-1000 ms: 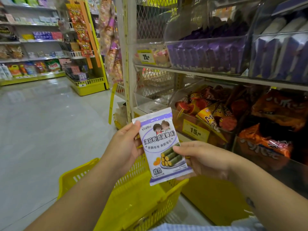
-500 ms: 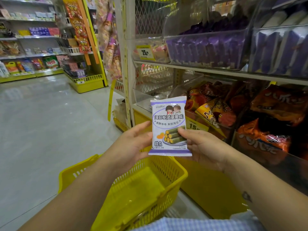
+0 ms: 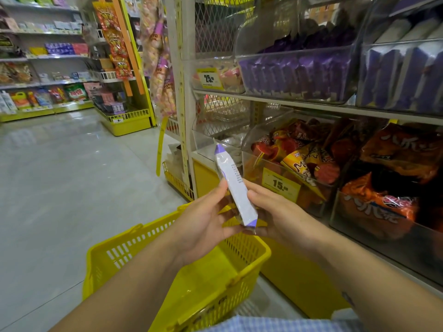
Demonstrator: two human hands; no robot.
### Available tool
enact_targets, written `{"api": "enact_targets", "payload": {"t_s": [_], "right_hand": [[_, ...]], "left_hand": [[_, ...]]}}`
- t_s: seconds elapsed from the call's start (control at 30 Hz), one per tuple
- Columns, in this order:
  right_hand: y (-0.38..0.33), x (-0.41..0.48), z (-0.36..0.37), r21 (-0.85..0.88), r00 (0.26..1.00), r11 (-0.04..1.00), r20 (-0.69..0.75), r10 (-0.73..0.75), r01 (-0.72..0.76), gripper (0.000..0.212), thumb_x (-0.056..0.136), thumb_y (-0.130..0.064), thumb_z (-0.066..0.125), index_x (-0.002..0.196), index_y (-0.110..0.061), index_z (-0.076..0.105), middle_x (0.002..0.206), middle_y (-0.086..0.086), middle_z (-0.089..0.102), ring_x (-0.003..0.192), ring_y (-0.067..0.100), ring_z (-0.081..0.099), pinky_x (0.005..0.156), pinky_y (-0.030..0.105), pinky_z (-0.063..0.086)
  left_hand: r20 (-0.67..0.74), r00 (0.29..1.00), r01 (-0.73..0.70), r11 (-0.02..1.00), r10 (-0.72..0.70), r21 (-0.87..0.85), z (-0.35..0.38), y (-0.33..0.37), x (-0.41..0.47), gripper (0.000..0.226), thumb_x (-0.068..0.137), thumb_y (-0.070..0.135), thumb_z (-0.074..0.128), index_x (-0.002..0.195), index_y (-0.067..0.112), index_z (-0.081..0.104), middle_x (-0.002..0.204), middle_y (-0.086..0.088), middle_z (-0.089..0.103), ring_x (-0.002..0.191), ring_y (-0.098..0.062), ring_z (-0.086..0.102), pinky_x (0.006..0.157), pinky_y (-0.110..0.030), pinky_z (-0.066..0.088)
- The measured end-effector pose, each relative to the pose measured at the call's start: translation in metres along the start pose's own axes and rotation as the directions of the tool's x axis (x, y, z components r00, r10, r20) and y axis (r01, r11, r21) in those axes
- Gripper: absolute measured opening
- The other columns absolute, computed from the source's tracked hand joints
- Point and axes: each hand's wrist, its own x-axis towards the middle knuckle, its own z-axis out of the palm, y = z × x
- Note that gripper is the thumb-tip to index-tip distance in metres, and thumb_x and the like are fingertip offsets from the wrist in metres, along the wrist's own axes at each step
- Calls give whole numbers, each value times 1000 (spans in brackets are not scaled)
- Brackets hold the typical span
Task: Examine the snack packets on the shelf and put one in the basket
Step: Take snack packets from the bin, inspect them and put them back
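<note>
In the head view, a white-and-purple snack packet point(image 3: 236, 188) is held edge-on, gripped between the left hand point(image 3: 203, 226) and the right hand point(image 3: 275, 216). The yellow basket point(image 3: 134, 232) hangs just below both hands, and no packet is seen inside it. Examination is judged to be under way; placing the packet in the basket is left.

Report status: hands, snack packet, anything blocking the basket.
Copy: left hand and right hand both pinch the snack packet, edge-on to camera. It hangs above the yellow basket, not yet in. Nothing seen in the way.
</note>
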Motion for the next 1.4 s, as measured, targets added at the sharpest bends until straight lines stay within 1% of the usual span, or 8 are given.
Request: {"api": "enact_targets", "payload": {"t_s": [0.17, 0.3, 0.6, 0.8, 0.97, 1.17, 1.27, 1.4], "right_hand": [[0, -1, -1, -3, 1000, 1000, -5, 23, -23, 52, 91, -27, 57, 140, -35, 41, 122, 0, 66, 107, 13, 65, 92, 40, 54], [-1, 0, -5, -34, 999, 999, -45, -13, 12, 53, 84, -15, 68, 129, -37, 50, 112, -1, 68, 101, 21, 66, 99, 49, 48], [5, 0, -9, -257, 975, 963, -180, -132, 83, 56, 77, -1, 74, 125, -19, 51, 114, -1, 66, 105, 13, 64, 85, 24, 53], [4, 1, -4, -441, 892, 869, -266, -366, 225, 43, 77, -5, 76, 100, -37, 56, 93, -15, 67, 81, -6, 58, 68, 10, 45], [-2, -4, 8, -633, 841, 713, -177, -512, 301, 62, 77, -11, 76, 113, -54, 50, 98, -9, 59, 86, 0, 52, 70, 14, 45], [-6, -13, 22, -464, 910, 808, -10, -415, 364, 68, 83, 1, 67, 131, -42, 47, 114, 0, 60, 97, 6, 61, 76, 21, 55], [-8, -15, 19, -376, 919, 846, 35, -394, 377, 68, 88, 0, 64, 137, -41, 43, 118, -12, 64, 102, 6, 63, 78, 27, 57], [-7, -15, 13, -247, 945, 912, 87, -315, 327, 86, 81, 2, 71, 146, -35, 29, 129, -14, 60, 114, 6, 61, 87, 31, 55]], "left_hand": [[30, 1000, -9, 1000, 9, 5, -5, 0, -1, 44, 87, 34, 55, 129, 23, 57, 123, -13, 65, 104, -27, 66, 84, -52, 56], [37, 999, -43, 997, 40, 66, -6, 2, -3, 42, 89, 26, 52, 131, 23, 54, 126, -10, 65, 119, -32, 60, 98, -57, 46], [79, 994, -98, 969, 82, 226, -8, 2, -4, 47, 86, 12, 52, 132, 23, 55, 130, -3, 64, 120, -22, 60, 101, -46, 45], [-13, 983, -172, 956, 181, 237, -11, 0, 0, 43, 78, 20, 62, 121, 28, 61, 120, -2, 69, 108, -18, 66, 85, -37, 52], [-119, 974, -185, 980, 194, 76, -19, 0, 6, 44, 80, 22, 58, 123, 33, 58, 118, 1, 69, 108, -21, 65, 80, -48, 53], [-116, 984, -144, 989, 138, -43, -26, 2, 10, 42, 85, 27, 56, 126, 31, 59, 107, -3, 72, 95, -23, 69, 69, -48, 57], [-111, 987, -122, 989, 113, -78, -27, 3, 10, 39, 87, 28, 55, 125, 30, 62, 107, -4, 71, 90, -23, 70, 65, -46, 56], [-114, 990, -104, 981, 86, -165, -31, 7, 10, 47, 84, 29, 57, 130, 28, 58, 120, -8, 67, 101, -34, 67, 68, -54, 55]]}}
